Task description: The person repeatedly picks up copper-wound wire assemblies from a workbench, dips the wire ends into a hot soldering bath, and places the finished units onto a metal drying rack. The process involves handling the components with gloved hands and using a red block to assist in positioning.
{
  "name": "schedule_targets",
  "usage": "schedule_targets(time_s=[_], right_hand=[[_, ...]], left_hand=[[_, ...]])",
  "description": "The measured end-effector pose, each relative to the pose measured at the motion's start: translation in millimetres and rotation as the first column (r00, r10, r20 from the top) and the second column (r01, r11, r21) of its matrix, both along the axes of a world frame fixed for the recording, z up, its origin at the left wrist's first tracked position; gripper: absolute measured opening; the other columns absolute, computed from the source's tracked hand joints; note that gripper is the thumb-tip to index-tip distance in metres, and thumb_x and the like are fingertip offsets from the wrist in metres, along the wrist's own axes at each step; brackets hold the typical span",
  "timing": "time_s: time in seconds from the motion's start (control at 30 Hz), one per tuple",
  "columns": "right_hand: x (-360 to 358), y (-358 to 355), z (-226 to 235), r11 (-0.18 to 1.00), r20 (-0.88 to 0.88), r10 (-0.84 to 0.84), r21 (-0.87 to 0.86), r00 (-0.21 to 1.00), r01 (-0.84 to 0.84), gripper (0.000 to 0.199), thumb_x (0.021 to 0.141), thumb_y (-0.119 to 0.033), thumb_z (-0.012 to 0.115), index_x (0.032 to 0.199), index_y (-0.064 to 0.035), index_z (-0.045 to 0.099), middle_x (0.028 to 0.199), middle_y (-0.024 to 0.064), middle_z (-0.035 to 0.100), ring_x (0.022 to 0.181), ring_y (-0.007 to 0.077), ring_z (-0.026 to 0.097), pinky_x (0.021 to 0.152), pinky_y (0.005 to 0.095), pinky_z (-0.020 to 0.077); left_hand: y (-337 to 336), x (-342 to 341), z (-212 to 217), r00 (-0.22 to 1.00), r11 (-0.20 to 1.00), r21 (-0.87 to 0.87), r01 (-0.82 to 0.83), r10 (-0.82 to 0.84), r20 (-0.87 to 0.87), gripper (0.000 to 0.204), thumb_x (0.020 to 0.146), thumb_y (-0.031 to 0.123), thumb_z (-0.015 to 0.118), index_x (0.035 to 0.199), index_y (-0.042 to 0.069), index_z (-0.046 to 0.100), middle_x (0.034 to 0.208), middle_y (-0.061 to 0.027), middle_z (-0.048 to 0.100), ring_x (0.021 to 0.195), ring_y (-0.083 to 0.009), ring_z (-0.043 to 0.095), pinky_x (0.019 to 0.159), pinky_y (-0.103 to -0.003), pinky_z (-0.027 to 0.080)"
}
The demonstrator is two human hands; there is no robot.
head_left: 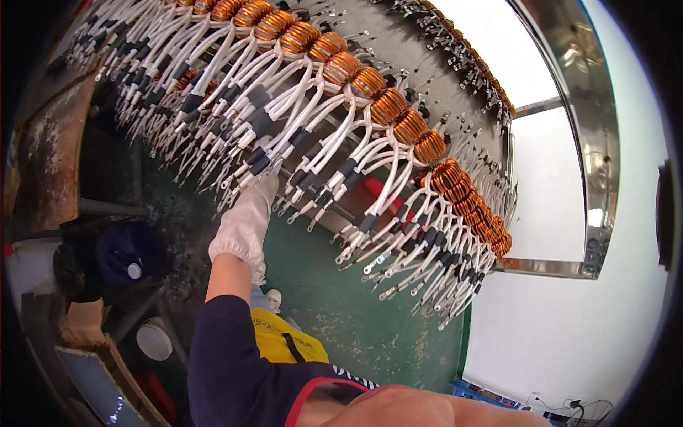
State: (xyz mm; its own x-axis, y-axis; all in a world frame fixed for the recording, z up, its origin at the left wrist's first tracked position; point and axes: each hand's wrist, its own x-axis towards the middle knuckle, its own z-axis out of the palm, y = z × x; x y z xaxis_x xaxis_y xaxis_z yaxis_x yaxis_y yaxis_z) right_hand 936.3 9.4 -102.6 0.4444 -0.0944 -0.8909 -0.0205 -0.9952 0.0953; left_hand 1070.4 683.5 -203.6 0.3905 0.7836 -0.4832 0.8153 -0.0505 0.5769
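A long row of copper-wound ring coils [388, 107] runs across the upper view, from the upper left down to the right. Thick white-sleeved leads [388, 174] hang from the coils toward me, with black sleeves and metal ring lugs near their ends. My left hand [257, 186], in a pale glove, reaches up among the leads left of the middle. Its fingers are largely hidden behind and between them, so I cannot tell whether they grip any. My right hand is out of view; bare skin shows close up at the bottom edge.
A second row of coils [462, 46] lies farther back, beside a shiny metal frame [573, 64]. At left stand a worn brown board [53, 149], a dark blue bag-like thing [131, 249] and a white round container [154, 339]. Below is the green floor [356, 313].
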Motion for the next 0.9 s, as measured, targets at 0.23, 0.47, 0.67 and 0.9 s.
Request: schedule_targets(time_s=[0.23, 0.47, 0.67, 0.9], right_hand=[[23.2, 11.7, -3.1, 0.997, 0.03, -0.066, -0.047, 0.997, 0.067, 0.068, 0.082, -0.042, 0.066, 0.138, -0.004, 0.055, 0.125, 0.0252, 0.066, 0.12, 0.0381, 0.063, 0.101, 0.0443, 0.0491], [29.6, 13.7, 0.2, 0.995, 0.036, -0.077, -0.055, 0.996, 0.079, 0.066, 0.082, -0.042, 0.066, 0.136, -0.0043, 0.058, 0.124, 0.025, 0.067, 0.119, 0.0379, 0.063, 0.1, 0.0441, 0.0492], [20.5, 8.3, -1.7, 0.999, 0.03, -0.023, -0.025, 0.999, 0.023, 0.064, 0.082, -0.041, 0.066, 0.134, -0.0045, 0.06, 0.123, 0.0248, 0.067, 0.119, 0.0378, 0.064, 0.1, 0.0439, 0.0493], [82.4, 46.7, 11.8, 0.967, 0.11, 0.22, 0.109, 0.969, -0.232, 0.058, 0.083, -0.041, 0.065, 0.128, -0.0049, 0.065, 0.118, 0.0243, 0.07, 0.116, 0.038, 0.065, 0.099, 0.0432, 0.0496]], left_hand=[[24.0, 47.9, -30.2, 0.997, 0.999, 0.054, -0.004, 0.008, -0.072, 0.041, 0.089, 0.029, 0.064, 0.124, 0.008, 0.062, 0.118, -0.0204, 0.067, 0.111, -0.0399, 0.064, 0.096, -0.045, 0.051], [22.3, 39.9, -34.0, 0.996, 0.989, 0.138, -0.05, 0.06, -0.072, 0.038, 0.091, 0.029, 0.063, 0.123, 0.007, 0.063, 0.118, -0.0199, 0.067, 0.11, -0.0397, 0.063, 0.096, -0.045, 0.051], [-45.2, -44.8, -1.3, 0.989, 0.923, 0.369, -0.106, 0.059, 0.139, 0.037, 0.093, 0.03, 0.061, 0.121, 0.007, 0.064, 0.119, -0.0195, 0.066, 0.109, -0.0395, 0.063, 0.096, -0.046, 0.051], [-208.9, -306.3, -41.6, 0.95, 0.96, -0.208, 0.187, -0.231, -0.212, 0.038, 0.084, 0.034, 0.068, 0.115, 0.014, 0.07, 0.126, -0.0166, 0.064, 0.117, -0.0365, 0.061, 0.098, -0.047, 0.051]])
